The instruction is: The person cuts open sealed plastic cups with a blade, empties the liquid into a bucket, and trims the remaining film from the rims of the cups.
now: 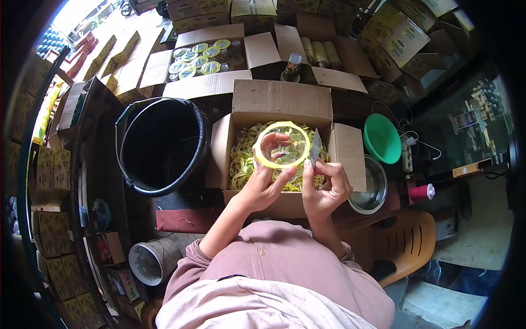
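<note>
My left hand (266, 178) is wrapped round a clear plastic cup (283, 143) whose near end is ringed by a yellow band (267, 162). Its fingers show through the clear wall. Close by on the right, my right hand (327, 186) pinches a small flat greyish piece (316, 147) between thumb and fingers, right at the cup's edge. What this piece is, I cannot make out. Both hands are above an open cardboard box (282, 98) full of tangled yellow strips (241, 164).
A black bucket (127, 148) stands left of the box. To the right are a green bowl (382, 138), a metal bowl (378, 186) and a pink thread spool (421, 192). Behind, an open carton (208, 85) holds several yellow-lidded jars (211, 67); a bottle (292, 68) stands nearby.
</note>
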Demonstrator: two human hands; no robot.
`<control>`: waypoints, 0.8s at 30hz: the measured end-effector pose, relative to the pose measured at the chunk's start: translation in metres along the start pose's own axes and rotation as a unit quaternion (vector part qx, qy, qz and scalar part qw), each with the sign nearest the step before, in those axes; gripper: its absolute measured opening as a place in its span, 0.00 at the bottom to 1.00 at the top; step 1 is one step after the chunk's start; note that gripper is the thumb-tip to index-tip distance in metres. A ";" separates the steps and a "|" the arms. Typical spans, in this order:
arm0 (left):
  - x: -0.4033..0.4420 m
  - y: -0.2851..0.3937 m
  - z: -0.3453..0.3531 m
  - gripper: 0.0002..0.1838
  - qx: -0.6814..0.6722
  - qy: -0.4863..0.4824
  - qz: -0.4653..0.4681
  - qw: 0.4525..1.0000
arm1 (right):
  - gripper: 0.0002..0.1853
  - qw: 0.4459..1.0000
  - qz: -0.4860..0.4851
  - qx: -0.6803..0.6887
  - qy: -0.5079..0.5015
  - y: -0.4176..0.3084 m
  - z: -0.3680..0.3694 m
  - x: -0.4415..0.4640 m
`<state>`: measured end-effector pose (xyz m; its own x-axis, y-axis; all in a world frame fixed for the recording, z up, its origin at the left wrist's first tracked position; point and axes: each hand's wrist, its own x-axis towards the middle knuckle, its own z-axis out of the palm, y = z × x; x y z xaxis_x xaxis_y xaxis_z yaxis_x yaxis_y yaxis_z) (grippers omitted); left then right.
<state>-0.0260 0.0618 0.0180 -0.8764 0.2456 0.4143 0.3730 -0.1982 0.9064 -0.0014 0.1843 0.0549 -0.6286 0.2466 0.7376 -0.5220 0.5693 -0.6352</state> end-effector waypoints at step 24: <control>0.003 0.011 -0.003 0.34 0.112 -0.064 -0.007 0.992 | 0.08 0.999 0.012 -0.018 0.024 0.013 0.007 0.010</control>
<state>-0.0257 0.0578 0.0288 -0.8416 0.3688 0.3946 0.4312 0.0188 0.9020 -0.0191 0.1889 0.0523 -0.6116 0.2970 0.7333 -0.4858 0.5906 -0.6444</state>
